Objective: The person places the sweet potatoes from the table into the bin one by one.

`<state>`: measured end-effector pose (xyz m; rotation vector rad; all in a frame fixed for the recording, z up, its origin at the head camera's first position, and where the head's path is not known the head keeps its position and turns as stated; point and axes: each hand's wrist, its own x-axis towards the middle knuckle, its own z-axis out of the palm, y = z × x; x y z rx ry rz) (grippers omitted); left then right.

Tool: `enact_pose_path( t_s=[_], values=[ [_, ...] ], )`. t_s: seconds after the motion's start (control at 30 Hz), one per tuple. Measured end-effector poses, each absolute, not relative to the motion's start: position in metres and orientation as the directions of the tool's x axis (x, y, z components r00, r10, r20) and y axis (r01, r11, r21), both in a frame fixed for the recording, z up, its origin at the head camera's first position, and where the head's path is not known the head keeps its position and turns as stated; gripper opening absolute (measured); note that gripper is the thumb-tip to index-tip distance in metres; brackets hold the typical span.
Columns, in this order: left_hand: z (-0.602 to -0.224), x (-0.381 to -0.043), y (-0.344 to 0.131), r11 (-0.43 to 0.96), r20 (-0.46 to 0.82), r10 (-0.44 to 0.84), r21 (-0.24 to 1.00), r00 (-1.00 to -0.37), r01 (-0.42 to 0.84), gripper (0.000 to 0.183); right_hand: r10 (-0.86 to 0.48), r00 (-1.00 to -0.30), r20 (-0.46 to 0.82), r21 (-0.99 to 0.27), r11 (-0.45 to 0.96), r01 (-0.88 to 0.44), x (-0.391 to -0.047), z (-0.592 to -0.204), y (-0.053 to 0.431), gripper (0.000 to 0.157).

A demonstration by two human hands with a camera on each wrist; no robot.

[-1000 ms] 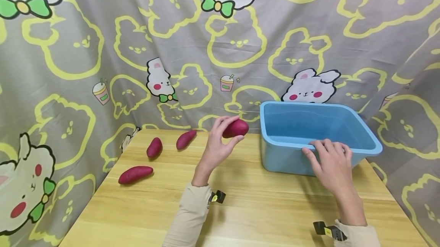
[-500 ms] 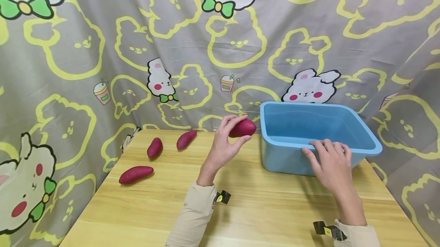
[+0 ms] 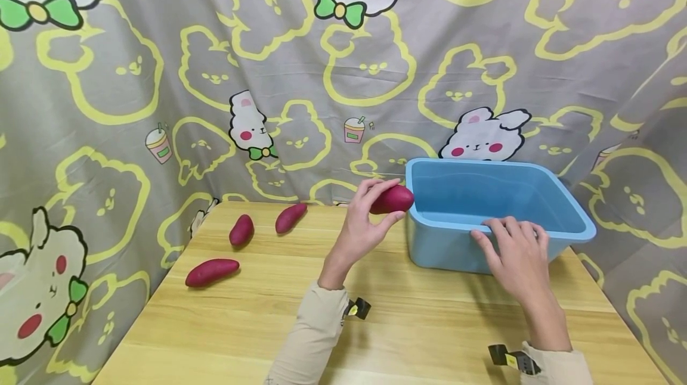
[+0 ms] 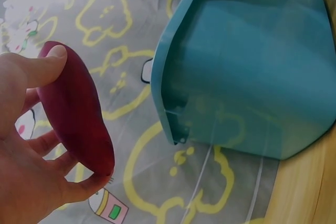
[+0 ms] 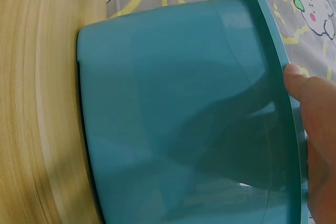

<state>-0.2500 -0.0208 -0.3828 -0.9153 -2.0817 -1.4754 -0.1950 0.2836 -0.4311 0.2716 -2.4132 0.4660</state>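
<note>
My left hand (image 3: 365, 218) grips a purple-red sweet potato (image 3: 393, 199) in the air, its tip overlapping the left rim of a blue plastic bin (image 3: 437, 248) in the head view. Seen from the left wrist, the thumb presses one end of the sweet potato (image 4: 73, 103) and the fingers curl behind it. My right hand (image 3: 517, 260) holds the bin's front rim, fingertips over the edge and thumb on the outside. In the right wrist view that thumb lies against the rim of the bin (image 5: 184, 114). The near part of the bin's floor is hidden by its front wall.
Three more sweet potatoes lie at the table's left: a long one (image 3: 212, 272), a short one (image 3: 241, 230) and a tapered one (image 3: 291, 218) near the back edge. A patterned grey curtain (image 3: 300, 63) hangs behind and beside the wooden table (image 3: 225, 331).
My left hand has moved right with the sweet potato, from left of the bin to its left rim. My right hand and the bin have stayed in place.
</note>
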Motion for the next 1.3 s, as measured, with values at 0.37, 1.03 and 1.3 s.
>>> enact_pose_path(
  t_s=[0.37, 1.03, 1.3],
  values=[
    [-0.381, -0.251, -0.013, 0.209, 0.669, 0.274, 0.66, -0.691, 0.721, 0.056, -0.076, -0.755, 0.652, -0.258, 0.913, -0.315, -0.196, -0.43, 0.284, 0.033],
    [-0.375, -0.252, 0.011, 0.138, 0.688, 0.307, 0.651, -0.658, 0.746, 0.056, -0.069, -0.761, 0.646, -0.258, 0.917, -0.303, -0.196, -0.43, 0.284, 0.034],
    [-0.377, -0.252, 0.021, 0.135, 0.702, 0.312, 0.634, -0.64, 0.762, 0.056, -0.069, -0.77, 0.635, -0.259, 0.92, -0.295, -0.195, -0.431, 0.283, 0.035]
  ],
)
